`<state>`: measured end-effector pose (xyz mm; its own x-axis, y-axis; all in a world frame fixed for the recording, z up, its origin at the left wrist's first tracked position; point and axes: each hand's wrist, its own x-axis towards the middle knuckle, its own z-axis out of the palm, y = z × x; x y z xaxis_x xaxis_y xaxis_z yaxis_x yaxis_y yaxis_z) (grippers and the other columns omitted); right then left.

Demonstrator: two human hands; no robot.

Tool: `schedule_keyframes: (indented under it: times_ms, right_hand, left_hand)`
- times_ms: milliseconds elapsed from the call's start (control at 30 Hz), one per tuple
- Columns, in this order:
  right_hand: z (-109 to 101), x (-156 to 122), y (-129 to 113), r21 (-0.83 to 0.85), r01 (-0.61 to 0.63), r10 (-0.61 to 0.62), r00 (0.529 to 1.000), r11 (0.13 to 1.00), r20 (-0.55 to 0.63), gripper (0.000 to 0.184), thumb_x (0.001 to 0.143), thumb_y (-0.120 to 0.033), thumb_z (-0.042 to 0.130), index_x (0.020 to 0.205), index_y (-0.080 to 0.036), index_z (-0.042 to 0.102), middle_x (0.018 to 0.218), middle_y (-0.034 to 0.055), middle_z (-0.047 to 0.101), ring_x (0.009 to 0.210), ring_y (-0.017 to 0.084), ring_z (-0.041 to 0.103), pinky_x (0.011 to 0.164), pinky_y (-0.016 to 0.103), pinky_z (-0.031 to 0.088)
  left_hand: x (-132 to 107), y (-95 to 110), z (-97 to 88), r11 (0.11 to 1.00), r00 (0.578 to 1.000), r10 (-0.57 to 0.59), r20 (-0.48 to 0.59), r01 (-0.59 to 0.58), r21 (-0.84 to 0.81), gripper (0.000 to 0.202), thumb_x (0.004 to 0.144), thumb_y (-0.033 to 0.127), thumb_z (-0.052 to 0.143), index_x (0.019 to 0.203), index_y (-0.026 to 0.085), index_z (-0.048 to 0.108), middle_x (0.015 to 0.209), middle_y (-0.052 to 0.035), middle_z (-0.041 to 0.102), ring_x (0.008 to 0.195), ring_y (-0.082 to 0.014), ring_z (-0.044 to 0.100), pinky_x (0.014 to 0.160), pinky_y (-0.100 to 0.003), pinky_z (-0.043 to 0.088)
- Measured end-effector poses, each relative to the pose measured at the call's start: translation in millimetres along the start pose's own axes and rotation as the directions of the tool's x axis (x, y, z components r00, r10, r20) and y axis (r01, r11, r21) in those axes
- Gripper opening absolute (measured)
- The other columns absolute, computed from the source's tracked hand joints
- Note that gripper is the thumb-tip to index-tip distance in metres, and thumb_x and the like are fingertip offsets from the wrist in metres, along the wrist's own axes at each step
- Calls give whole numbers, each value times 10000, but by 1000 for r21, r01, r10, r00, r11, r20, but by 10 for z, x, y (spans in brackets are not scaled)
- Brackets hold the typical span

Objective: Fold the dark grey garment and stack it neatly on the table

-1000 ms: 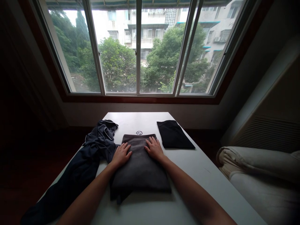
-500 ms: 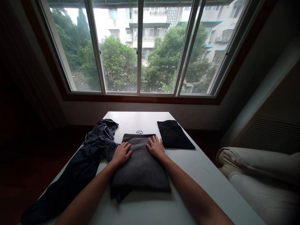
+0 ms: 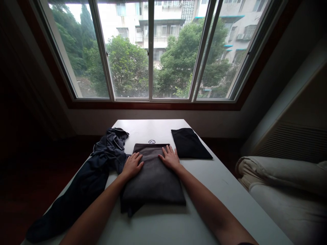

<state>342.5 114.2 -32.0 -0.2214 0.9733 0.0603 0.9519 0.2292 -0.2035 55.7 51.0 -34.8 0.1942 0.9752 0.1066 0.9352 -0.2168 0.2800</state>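
Note:
A folded dark grey garment (image 3: 155,180) lies flat on the white table (image 3: 217,190) in front of me; its exact kind cannot be told. My left hand (image 3: 132,165) rests open on its left edge, with the fingers pointing to the far side. On its upper right part my right hand (image 3: 169,157) lies flat, fingers spread. A small corner of cloth sticks out under the garment's near left edge. Left of it sprawls a crumpled dark navy garment (image 3: 87,183) with white piping, reaching close to my left hand.
A folded black cloth (image 3: 191,143) lies at the table's right side. Beyond the grey garment sits a small ring-shaped mark or object (image 3: 151,141). A pale padded seat or bundle (image 3: 283,173) stands right of the table. A wide window (image 3: 150,51) faces me.
Both hands keep their places on the grey garment. The whole view has shifted slightly, with the table and clothes a little higher in the picture.

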Motion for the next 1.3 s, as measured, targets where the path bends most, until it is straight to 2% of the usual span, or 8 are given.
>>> schedule_keyframes:
  times_ms: [267, 467, 567, 633, 767, 967, 1133, 1300]
  right_hand:
    - [138, -96, -300, 63, 440, -442, 897, 896, 26, 715, 1087, -693, 337, 1695, -319, 364, 1787, 59, 243, 1664, 274, 194, 1345, 494, 106]
    - [85, 66, -100, 43, 181, -181, 983, 982, -19, 625, 1110, -574, 380, 1645, -263, 468, 1739, 91, 367, 1643, 284, 258, 1334, 526, 130]
    - [93, 96, -5, 49, 170, -169, 985, 984, -13, 592, 1110, -527, 400, 1632, -263, 489, 1740, 82, 368, 1644, 276, 256, 1329, 519, 161]
    - [107, 112, 32, 60, 172, -171, 985, 983, -14, 575, 1105, -494, 420, 1627, -265, 497, 1740, 74, 368, 1644, 272, 258, 1326, 516, 182]
    - [77, 154, 178, 111, 229, -229, 973, 967, -16, 537, 1089, -426, 450, 1593, -267, 546, 1720, 65, 406, 1629, 261, 300, 1319, 501, 241]
    - [-22, 114, 255, 122, 300, -292, 953, 946, -76, 515, 1066, -367, 499, 1561, -257, 591, 1693, 79, 448, 1608, 270, 351, 1312, 485, 289]
    - [6, 31, -13, 106, 447, -448, 894, 888, -20, 549, 1089, -496, 492, 1613, -334, 515, 1754, 26, 338, 1646, 265, 257, 1342, 490, 187]
    - [-3, 60, 94, 9, 222, -222, 975, 975, -26, 572, 1101, -541, 441, 1610, -295, 520, 1735, 75, 380, 1648, 301, 238, 1331, 568, 136]
  left_hand:
    - [11, -17, 29, 1000, 1000, 8, 0, -8, 9, 574, 1076, 506, 471, 1583, 245, 534, 1732, -92, 402, 1627, -308, 305, 1325, -505, 231]
    - [-105, 200, -160, 996, 1000, 6, -18, -5, 88, 537, 1072, 456, 488, 1562, 248, 549, 1704, -120, 439, 1608, -355, 326, 1318, -592, 203]
    - [-284, 542, -286, 974, 979, 200, -28, -196, 112, 536, 1066, 464, 508, 1550, 242, 571, 1693, -132, 450, 1606, -371, 321, 1333, -618, 138]
    - [-458, 818, -305, 932, 933, 359, 24, -360, 48, 567, 1083, 512, 472, 1585, 254, 537, 1704, -123, 436, 1603, -358, 336, 1335, -602, 171]
    - [-826, 1271, -206, 763, 734, 644, 216, -638, -107, 793, 1045, 671, 493, 1682, 212, 382, 1743, -172, 350, 1626, -386, 289, 1325, -638, 185]
    - [-948, 1399, -228, 616, 553, 786, 278, -742, -266, 800, 1071, 646, 463, 1717, 206, 293, 1770, -154, 286, 1655, -365, 220, 1334, -641, 161]
    - [-884, 1340, -336, 520, 457, 854, 247, -752, -405, 666, 1069, 549, 539, 1670, 294, 408, 1698, -65, 460, 1632, -328, 304, 1337, -617, 177]
    - [-874, 1315, -322, 490, 433, 871, 232, -736, -467, 594, 1040, 403, 591, 1616, 297, 493, 1656, -59, 519, 1608, -323, 360, 1337, -625, 145]
